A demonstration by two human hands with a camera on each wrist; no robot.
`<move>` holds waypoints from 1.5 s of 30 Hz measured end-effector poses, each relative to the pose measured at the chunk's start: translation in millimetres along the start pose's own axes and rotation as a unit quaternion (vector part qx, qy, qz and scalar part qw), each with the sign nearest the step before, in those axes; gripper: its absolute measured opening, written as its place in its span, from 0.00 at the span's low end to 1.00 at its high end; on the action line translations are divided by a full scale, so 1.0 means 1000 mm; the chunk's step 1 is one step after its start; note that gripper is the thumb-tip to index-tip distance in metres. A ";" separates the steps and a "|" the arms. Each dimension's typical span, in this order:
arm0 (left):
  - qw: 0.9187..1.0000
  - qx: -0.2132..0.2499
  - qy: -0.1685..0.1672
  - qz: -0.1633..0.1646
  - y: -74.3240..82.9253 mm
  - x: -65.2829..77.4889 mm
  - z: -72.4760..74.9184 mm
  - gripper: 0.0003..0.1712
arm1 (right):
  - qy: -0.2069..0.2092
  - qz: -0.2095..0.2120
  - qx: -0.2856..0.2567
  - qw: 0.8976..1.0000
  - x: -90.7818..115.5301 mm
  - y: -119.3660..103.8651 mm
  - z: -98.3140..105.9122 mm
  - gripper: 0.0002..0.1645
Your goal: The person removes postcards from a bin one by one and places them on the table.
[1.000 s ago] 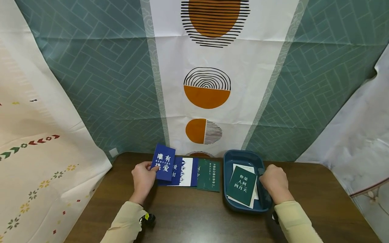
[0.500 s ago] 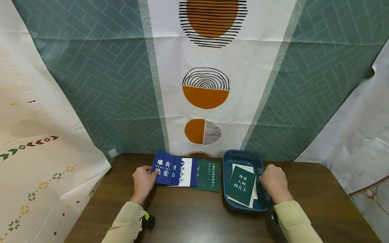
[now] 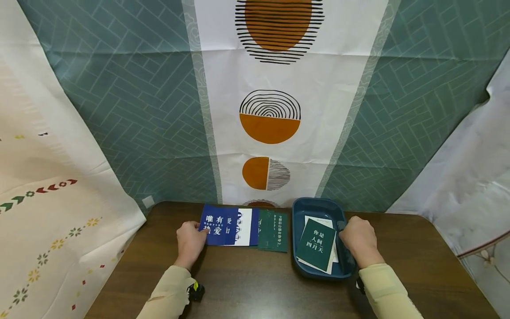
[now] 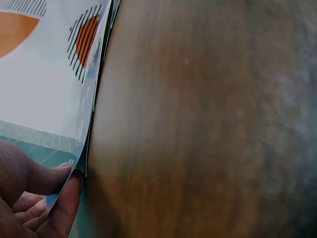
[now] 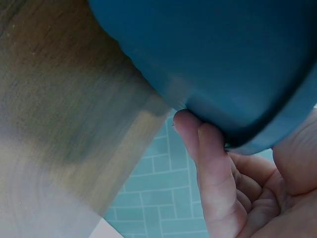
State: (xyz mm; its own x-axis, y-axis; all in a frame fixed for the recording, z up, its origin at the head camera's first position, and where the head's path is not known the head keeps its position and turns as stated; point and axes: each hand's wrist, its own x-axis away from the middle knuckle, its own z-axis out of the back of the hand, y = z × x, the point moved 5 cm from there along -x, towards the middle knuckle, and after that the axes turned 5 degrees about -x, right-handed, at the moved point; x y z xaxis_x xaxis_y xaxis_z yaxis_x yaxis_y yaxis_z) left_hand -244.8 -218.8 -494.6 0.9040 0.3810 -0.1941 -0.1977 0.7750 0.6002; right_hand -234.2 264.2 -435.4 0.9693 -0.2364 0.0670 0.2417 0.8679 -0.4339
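My left hand [image 3: 191,241] pinches the left edge of a dark blue card [image 3: 214,217] with white characters. In the left wrist view, the thumb and a finger have the thin card edge [image 4: 62,191] between them. That card overlaps the left end of a row: another blue card [image 3: 230,219], a white-and-blue card [image 3: 245,227] and a green card [image 3: 275,232]. At the right, my right hand [image 3: 360,240] grips the right side of a dark blue plastic tray [image 3: 316,205]. Its fingers [image 5: 214,163] press the tray's outer wall. Inside the tray, a green card [image 3: 317,243] covers white ones.
The brown wooden table [image 3: 275,283] extends toward me in front of the cards. Behind it hangs a green and white patterned cloth [image 3: 275,79], with the card row and tray close to it. A pale cloth [image 3: 67,199] borders the left side.
My left hand has lowered the blue card from a raised, tilted position until it lines up with the row, covering more of the neighbouring blue card. The right hand and tray stay put.
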 end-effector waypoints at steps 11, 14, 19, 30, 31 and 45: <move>0.999 -0.032 -0.012 0.009 0.002 0.000 -0.002 0.15 | 0.014 0.009 0.004 1.000 -0.001 0.001 -0.001 0.15; 0.999 -0.041 -0.020 0.017 0.001 0.000 -0.003 0.17 | 0.013 0.006 0.005 1.000 -0.001 0.001 -0.001 0.15; 0.998 -0.053 -0.025 0.024 -0.003 0.001 -0.004 0.18 | 0.010 0.003 0.004 1.000 0.000 0.001 -0.001 0.16; 0.997 -0.072 -0.020 0.009 -0.007 0.005 -0.002 0.21 | -0.001 -0.002 0.004 1.000 0.001 0.004 -0.005 0.17; 0.998 -0.067 -0.015 0.007 -0.008 0.004 -0.001 0.21 | -0.001 0.000 0.005 1.000 0.000 0.004 -0.005 0.17; 0.987 0.040 0.121 -0.095 0.069 0.005 0.028 0.18 | -0.002 0.002 -0.002 1.000 0.001 0.001 -0.002 0.17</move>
State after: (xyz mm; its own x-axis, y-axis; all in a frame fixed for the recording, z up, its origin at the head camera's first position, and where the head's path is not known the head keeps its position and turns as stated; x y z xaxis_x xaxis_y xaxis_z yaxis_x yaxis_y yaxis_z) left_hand -243.2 -177.7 -432.6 0.8033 0.3495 -0.4821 0.0059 0.8049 0.5934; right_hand -233.1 263.8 -437.4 0.9702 -0.2323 0.0686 0.2385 0.8669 -0.4377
